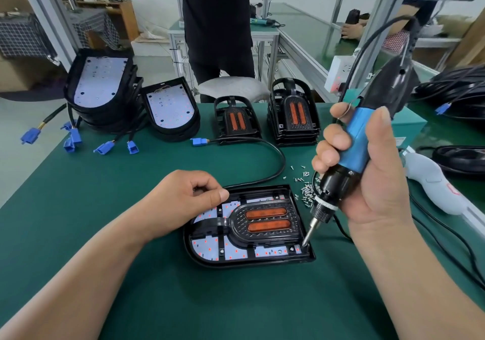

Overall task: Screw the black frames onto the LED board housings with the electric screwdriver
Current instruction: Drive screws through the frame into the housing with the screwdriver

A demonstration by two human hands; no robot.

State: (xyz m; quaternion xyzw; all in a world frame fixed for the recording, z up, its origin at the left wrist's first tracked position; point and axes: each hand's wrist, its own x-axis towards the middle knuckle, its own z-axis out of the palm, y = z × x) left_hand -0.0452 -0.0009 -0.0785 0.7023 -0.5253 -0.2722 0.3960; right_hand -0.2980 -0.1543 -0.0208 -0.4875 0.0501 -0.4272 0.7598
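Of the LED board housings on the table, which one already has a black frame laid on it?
The housing lying flat nearest the person, under the screwdriver tip. The two groups at the far left show bare white boards with no frame.

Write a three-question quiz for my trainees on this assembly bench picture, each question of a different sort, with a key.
1. True or false: the right hand holds the electric screwdriver with its bit at the near right corner of the housing.
2. Where does the left hand rest? A) on the far left edge of the black frame; B) on the pile of loose screws; C) on a blue connector.
3. Fill in: the two long inserts in the frame are ____ in colour.

Key: 1 true; 2 A; 3 orange.
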